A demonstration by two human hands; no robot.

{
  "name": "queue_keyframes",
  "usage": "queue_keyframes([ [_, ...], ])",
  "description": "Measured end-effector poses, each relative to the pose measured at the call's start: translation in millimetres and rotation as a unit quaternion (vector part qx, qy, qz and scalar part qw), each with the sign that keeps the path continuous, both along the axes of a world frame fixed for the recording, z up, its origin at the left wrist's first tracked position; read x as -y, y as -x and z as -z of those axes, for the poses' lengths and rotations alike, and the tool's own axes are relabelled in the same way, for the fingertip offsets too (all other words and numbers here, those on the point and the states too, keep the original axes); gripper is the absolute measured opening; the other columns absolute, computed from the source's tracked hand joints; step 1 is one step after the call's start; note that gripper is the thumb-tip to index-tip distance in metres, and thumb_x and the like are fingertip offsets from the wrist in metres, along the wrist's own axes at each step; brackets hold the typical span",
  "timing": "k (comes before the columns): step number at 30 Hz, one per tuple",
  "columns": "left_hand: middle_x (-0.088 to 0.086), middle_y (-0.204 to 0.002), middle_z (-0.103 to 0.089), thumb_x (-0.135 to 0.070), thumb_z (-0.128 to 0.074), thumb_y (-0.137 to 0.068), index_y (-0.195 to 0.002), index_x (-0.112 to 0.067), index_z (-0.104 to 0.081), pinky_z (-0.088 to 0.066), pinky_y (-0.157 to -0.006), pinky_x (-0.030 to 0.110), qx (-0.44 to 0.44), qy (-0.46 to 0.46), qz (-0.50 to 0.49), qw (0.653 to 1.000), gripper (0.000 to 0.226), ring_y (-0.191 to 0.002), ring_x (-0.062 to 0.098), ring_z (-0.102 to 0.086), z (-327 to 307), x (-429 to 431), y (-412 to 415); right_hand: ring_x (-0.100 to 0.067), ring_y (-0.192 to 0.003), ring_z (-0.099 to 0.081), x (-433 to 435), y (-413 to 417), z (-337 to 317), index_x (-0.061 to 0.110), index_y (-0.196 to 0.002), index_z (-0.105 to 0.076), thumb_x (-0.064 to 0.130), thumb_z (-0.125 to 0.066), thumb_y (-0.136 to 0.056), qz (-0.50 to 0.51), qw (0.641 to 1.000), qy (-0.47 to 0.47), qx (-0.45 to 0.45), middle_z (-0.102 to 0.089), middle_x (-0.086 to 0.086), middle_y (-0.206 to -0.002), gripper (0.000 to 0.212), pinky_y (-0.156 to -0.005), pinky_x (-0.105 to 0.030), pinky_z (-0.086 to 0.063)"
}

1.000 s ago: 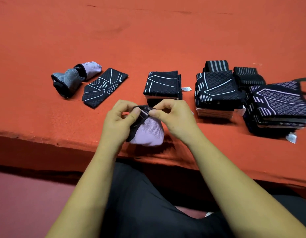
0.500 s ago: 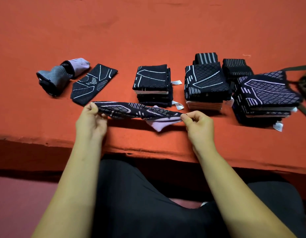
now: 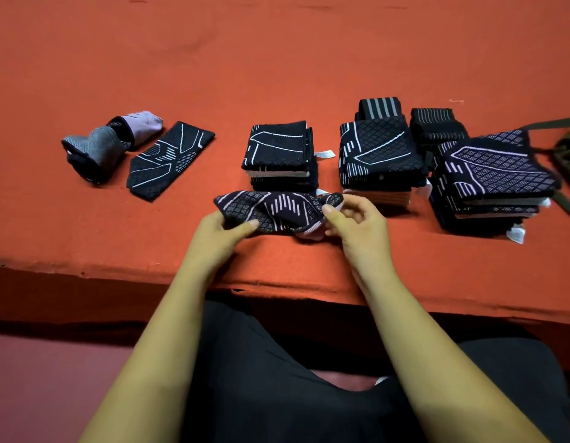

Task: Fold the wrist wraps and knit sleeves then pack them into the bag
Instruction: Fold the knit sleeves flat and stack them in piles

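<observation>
Left hand [image 3: 220, 232] and right hand [image 3: 362, 230] each pinch one sleeve [image 3: 277, 208]; behind: apparently five stacks [image 3: 380, 152], one flat sleeve [image 3: 168, 160], one bundle [image 3: 100, 148].

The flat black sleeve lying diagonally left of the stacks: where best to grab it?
Probably pinch the flat black sleeve at its near narrow end, coming in over the front edge of the table: it lies flat and diagonal, and that end points toward the person.

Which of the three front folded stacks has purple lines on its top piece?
The rightmost stack. Its top piece has pale purple lines; the left stack and the middle stack show white lines.
</observation>
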State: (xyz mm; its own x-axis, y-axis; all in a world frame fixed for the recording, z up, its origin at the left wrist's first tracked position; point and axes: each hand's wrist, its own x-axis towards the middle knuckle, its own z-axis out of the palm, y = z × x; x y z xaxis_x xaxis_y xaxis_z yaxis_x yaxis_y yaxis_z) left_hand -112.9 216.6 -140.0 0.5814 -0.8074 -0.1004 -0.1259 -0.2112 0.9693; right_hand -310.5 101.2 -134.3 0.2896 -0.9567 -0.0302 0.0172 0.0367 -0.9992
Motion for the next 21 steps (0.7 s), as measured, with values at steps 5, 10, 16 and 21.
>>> queue_keyframes([
  [5, -0.008, -0.099, -0.076, -0.01, -0.067, -0.092, -0.102, -0.015, -0.074, -0.053, -0.088, 0.028, 0.011, 0.049, 0.011, 0.999, 0.013, -0.091, 0.004, -0.068, -6, -5, 10, -0.032, -0.092, -0.065, -6, -14, 17, 0.011, -0.084, -0.061, 0.064, -0.075, -0.06, 0.013, 0.966, 0.039, -0.254, -0.069, -0.009, -0.087, 0.06, -0.075, -0.037, -0.05],
  [10, 0.012, -0.107, -0.074, -0.014, -0.073, -0.084, -0.101, -0.011, -0.072, -0.049, -0.102, 0.046, -0.208, 0.176, -0.035, 0.962, 0.017, -0.103, 0.028, -0.067, -22, 1, 21, -0.025, -0.093, -0.063, -11, -30, 3, 0.006, -0.102, -0.06, 0.043, -0.077, -0.075, 0.019, 0.971, 0.036, -0.237, -0.068, -0.005, -0.1, 0.049, -0.074, -0.031, -0.045],
  [16, 0.007, -0.096, -0.076, -0.014, -0.07, -0.08, -0.098, -0.011, -0.071, -0.058, -0.081, 0.031, -0.23, 0.187, -0.016, 0.955, 0.018, -0.087, 0.018, -0.072, -26, 5, 26, -0.012, -0.067, -0.06, -12, -27, -1, 0.01, -0.097, -0.054, 0.022, -0.067, -0.07, 0.101, 0.989, -0.02, -0.102, -0.068, -0.004, -0.086, 0.032, -0.059, -0.021, -0.046],
  [21, 0.004, -0.093, -0.077, -0.017, -0.065, -0.079, -0.098, -0.014, -0.071, -0.059, -0.079, 0.028, -0.246, 0.205, -0.016, 0.947, 0.02, -0.084, 0.015, -0.072, -26, 10, 35, -0.012, -0.06, -0.047, -2, -26, -3, 0.005, -0.094, -0.045, 0.018, -0.073, -0.069, 0.16, 0.984, -0.072, 0.016, -0.054, -0.006, -0.076, 0.04, -0.053, -0.024, -0.04],
])
